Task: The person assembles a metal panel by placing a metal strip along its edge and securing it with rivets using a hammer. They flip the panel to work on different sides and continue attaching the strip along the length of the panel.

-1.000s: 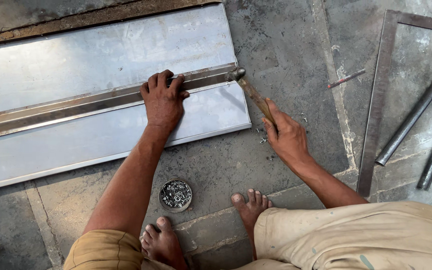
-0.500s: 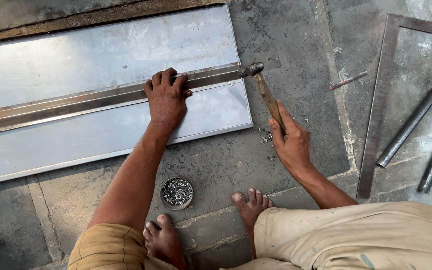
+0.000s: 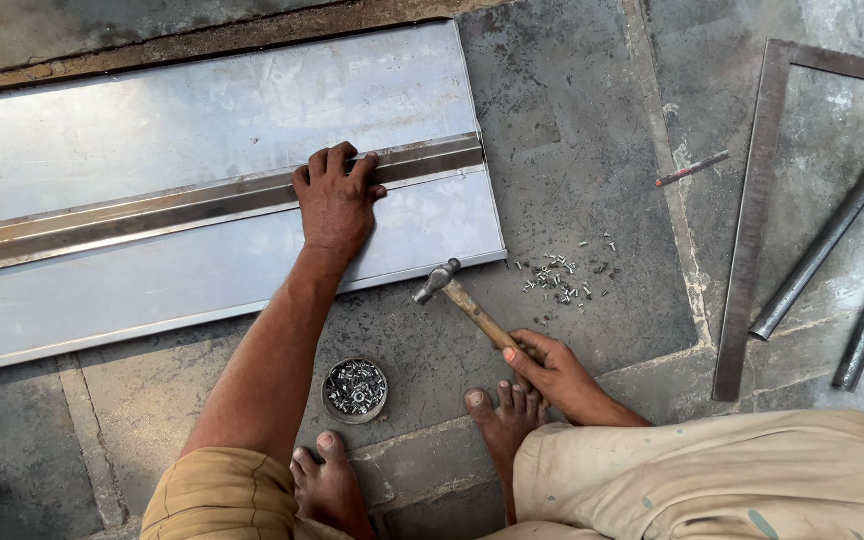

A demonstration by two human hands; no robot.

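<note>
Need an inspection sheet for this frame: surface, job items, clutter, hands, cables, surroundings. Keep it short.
Surface: grey stone floor, cracked, dusty.
Job's things: metal sheet flat on the floor, a folded metal strip along its middle; hammer with a wooden handle, head low beside the sheet's edge.
Clutter: small round tin of rivets; loose rivets scattered on the floor; red marker.
Hands: left hand pressed on the strip; right hand grips the hammer handle.
Cables: nothing seen.
Surroundings: steel square and two metal rods at right; bare feet near the tin.
</note>
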